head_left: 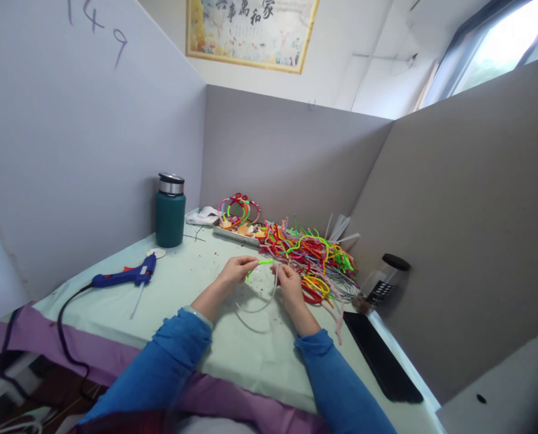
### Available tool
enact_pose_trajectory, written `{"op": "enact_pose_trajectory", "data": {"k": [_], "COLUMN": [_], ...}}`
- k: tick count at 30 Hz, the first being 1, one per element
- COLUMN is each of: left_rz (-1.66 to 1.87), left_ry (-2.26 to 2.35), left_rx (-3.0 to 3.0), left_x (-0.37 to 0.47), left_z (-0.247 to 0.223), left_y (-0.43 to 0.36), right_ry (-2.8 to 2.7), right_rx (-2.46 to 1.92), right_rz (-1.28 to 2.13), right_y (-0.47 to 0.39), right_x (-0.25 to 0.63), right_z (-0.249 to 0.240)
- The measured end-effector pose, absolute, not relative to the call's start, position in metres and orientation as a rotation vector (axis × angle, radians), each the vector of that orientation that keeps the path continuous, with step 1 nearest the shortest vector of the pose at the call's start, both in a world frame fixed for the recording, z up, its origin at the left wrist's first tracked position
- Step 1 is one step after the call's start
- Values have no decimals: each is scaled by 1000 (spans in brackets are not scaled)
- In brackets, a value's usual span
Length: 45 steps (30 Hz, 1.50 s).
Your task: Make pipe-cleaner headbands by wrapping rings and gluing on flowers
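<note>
At the middle of the table my left hand (237,270) pinches a bright green pipe cleaner (265,262) between thumb and fingers. One end of it points right, and another part hangs below the fingers. A short gap to the right, my right hand (291,288) is closed on a thin grey cord (256,311), which loops down and left over the table. The cord's upper end rises near the tip of the green piece; whether they touch I cannot tell. Just beyond my right hand lies a heap of colourful pipe cleaners (300,244).
Left, a blue glue gun (124,276) lies with its cable over the table edge, near a green flask (170,214). Behind are a tray (237,235) of round pieces and colourful rings (239,209). A black phone (381,355) and a black-lidded jar (386,280) are right. Grey partitions (291,150) enclose the table.
</note>
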<state>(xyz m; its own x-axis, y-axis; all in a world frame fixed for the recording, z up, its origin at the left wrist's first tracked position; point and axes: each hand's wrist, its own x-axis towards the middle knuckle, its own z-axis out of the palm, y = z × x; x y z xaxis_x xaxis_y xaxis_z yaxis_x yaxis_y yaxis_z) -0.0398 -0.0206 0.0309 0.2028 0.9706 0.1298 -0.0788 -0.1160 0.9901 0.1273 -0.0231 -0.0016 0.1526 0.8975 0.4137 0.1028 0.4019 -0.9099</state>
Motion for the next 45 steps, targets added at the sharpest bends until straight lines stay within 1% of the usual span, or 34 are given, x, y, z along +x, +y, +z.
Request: {"op": "enact_pose_trajectory", "data": {"k": [3,6,9,12,19,29,35,45], "left_rz": [1182,1195,1193,1167,1136,1030,980,870], "left_ry": [927,930,903,879,846,761,785,708], "left_rx": [1361,1372,1371,1353,1389,1385,1443,1449], "left_x": [-39,-38,-36,-35,-35,-39,-39,-42], "left_z": [30,29,28,28,25,26,31,27], "left_y": [-21,-21,-21,-21,-20,-21,-26,-22], "right_ry": [-1460,-1577,-1574,-1513,-1432,-1249,-1257,-1281], "right_rx": [-979,-962,-934,-908,-846,-787,-831,-822], "right_rz": [934,1022,1085,1101,1026,1306,1248,1302], "right_y": [-30,-34,-33,-31,-31,-33,-24,-21], "right_x": [115,104,99,96,96,99,110,126], "right_z": [-3,-5,-9,-11,-8,-6,-9,-6]}}
